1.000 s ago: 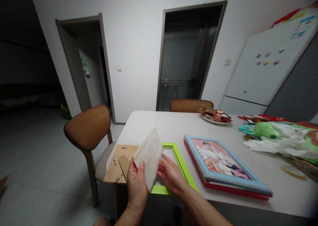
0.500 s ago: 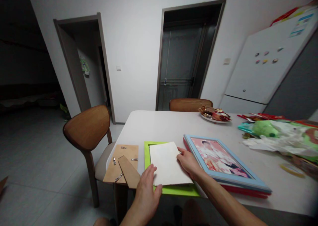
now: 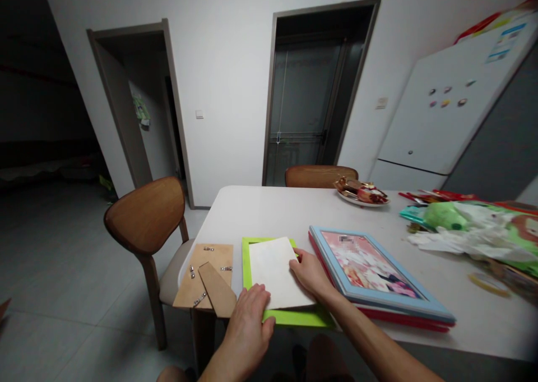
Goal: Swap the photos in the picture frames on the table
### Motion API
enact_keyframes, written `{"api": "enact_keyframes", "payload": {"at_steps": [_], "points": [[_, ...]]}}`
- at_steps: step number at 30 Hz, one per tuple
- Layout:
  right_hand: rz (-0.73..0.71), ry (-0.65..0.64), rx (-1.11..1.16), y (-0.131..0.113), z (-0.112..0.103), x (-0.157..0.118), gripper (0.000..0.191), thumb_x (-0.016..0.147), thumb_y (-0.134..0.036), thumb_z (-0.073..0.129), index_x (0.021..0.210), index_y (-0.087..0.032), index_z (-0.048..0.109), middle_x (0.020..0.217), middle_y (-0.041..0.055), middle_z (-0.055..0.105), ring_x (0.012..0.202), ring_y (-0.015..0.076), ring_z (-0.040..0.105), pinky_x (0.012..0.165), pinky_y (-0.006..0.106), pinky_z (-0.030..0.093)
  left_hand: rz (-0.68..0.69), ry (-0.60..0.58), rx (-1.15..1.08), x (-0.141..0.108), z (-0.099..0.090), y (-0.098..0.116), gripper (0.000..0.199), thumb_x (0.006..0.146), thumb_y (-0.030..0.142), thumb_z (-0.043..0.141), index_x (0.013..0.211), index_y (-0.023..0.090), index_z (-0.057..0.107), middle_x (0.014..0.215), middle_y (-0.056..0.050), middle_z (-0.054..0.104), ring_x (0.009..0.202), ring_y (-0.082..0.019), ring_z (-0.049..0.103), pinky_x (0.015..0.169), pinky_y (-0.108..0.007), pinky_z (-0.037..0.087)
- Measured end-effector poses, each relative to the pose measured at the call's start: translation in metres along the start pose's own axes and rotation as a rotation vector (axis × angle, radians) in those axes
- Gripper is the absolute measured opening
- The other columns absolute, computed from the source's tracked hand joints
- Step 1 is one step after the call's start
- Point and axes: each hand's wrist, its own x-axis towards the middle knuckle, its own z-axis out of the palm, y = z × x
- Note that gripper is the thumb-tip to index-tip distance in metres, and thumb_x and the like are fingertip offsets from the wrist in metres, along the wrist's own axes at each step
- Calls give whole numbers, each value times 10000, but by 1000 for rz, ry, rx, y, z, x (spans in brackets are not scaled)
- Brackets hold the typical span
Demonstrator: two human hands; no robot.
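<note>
My right grip (image 3: 310, 271) pinches the sheet (image 3: 275, 273), askew over the green frame (image 3: 246, 264); left grip (image 3: 251, 313) loosely spread, backing board (image 3: 197, 285) unfitted

The white tabletop (image 3: 260, 205) carries a wooden backing board (image 3: 217, 257), green frame (image 3: 300, 318), stacked picture frames (image 3: 376, 273), a plate (image 3: 363, 204) and yellow tape (image 3: 483, 288).

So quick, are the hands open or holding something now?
Left hand: open, at the near left corner of the green frame.
Right hand: at the right edge of the white sheet; can't tell if it's gripping.
</note>
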Motion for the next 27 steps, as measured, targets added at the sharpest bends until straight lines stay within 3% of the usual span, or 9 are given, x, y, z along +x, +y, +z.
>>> {"api": "enact_keyframes", "payload": {"at_steps": [4, 8, 13, 15, 18, 20, 23, 27], "points": [[-75, 1, -363, -2, -2, -4, 322, 688, -244, 440, 917, -82, 596, 873, 144, 617, 788, 198, 561, 699, 262, 386, -4, -27, -5, 1, -4, 5, 362, 688, 145, 495, 1048, 164, 536, 1164, -130, 524, 1115, -261, 436, 967, -497, 288], [-111, 50, -491, -3, -1, -9, 411, 689, -295, 497, 1044, -92, 535, 903, 130, 577, 866, 213, 514, 764, 288, 357, -30, 4, -74, -8, -20, -5, 442, 673, 150, 494, 1113, 194, 493, 1220, -111, 476, 1140, -239, 409, 964, -466, 307], [-260, 17, -332, -27, 11, -25, 347, 735, -257, 470, 1058, -150, 540, 1004, 110, 541, 927, 200, 470, 803, 294, 332, -210, 116, 185, -30, -63, -61, 579, 576, 154, 566, 1144, 192, 458, 1270, -101, 420, 1193, -265, 327, 975, -477, 256], [-379, -72, -240, -48, 23, -40, 313, 746, -262, 464, 1030, -165, 554, 985, 92, 553, 918, 193, 466, 798, 296, 331, -312, 163, 292, -36, -77, -85, 534, 566, 163, 562, 1095, 174, 493, 1242, -101, 450, 1173, -276, 357, 957, -464, 287], [-536, -226, -194, -81, 46, -64, 338, 723, -360, 498, 1022, -212, 549, 935, 62, 570, 886, 204, 462, 776, 328, 328, -349, 194, 356, -39, -87, -103, 372, 596, 172, 532, 967, 173, 557, 1143, -88, 538, 1072, -253, 476, 904, -409, 372], [-581, -268, -206, -97, 60, -75, 424, 658, -439, 549, 1018, -216, 544, 933, 69, 561, 886, 231, 453, 783, 372, 320, -336, 218, 371, -37, -91, -106, 299, 601, 179, 537, 898, 181, 579, 1083, -85, 579, 1007, -247, 527, 873, -393, 405], [-524, -254, -156, -109, 72, -78, 485, 605, -357, 598, 1061, -215, 516, 958, 80, 539, 882, 237, 450, 780, 385, 332, -305, 284, 370, -34, -96, -99, 267, 602, 189, 553, 864, 171, 594, 1055, -100, 596, 968, -253, 553, 851, -382, 430], [-441, -193, 60, -103, 56, -73, 496, 620, -187, 533, 1113, -194, 482, 1000, 76, 522, 930, 198, 443, 818, 330, 353, -212, 344, 302, -29, -97, -75, 233, 636, 224, 565, 858, 167, 605, 1041, -105, 605, 944, -243, 569, 842, -370, 449]]}}
